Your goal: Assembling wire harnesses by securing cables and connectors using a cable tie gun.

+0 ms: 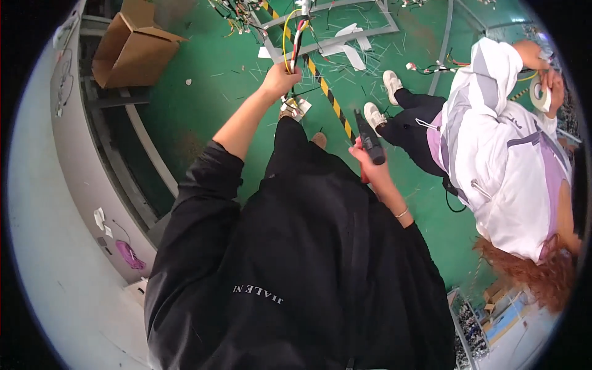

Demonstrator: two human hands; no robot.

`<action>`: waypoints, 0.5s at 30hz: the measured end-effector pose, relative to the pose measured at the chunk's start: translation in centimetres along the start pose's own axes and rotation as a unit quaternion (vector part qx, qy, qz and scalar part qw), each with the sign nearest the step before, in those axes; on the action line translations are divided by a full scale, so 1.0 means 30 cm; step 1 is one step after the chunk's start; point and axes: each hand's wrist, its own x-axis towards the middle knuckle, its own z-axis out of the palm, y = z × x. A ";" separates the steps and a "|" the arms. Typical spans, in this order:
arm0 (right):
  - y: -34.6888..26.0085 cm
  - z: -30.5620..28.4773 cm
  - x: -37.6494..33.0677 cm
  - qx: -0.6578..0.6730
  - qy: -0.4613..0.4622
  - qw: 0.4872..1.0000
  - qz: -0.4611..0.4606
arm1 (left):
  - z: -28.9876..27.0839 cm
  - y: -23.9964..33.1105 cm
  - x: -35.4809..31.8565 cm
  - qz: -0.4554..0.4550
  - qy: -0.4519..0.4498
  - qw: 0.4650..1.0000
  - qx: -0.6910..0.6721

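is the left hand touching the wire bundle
Touching: the head view shows the left hand closed around the wire bundle, with the wires coming out above the fist.

open: green floor (203, 98) left of the wire bundle (296, 43) | blocked right: co-worker (499, 160) standing close | blocked left: grey cabinet (74, 185), cardboard box (132, 46)

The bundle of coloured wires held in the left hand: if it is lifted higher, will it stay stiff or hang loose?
The wire bundle would probably hang loose: its yellow strand already curves away in a bow above the left hand. It seems light, since one hand holds it up. It may tug back, because its far end runs to the grey frame on the floor.
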 end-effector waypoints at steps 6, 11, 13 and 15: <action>0.032 0.100 0.076 0.414 -0.066 0.904 0.088 | 0.095 0.034 -0.138 -0.055 -0.109 0.969 -0.216; -0.028 0.151 0.056 0.390 -0.092 0.916 0.032 | 0.128 0.051 -0.272 -0.082 -0.116 0.909 -0.391; -0.054 0.143 0.005 0.356 -0.085 0.930 0.013 | 0.149 0.071 -0.323 0.087 0.129 0.985 -0.073; -0.035 0.128 -0.033 0.296 -0.090 0.951 -0.015 | 0.133 0.137 -0.398 0.327 0.335 0.851 0.238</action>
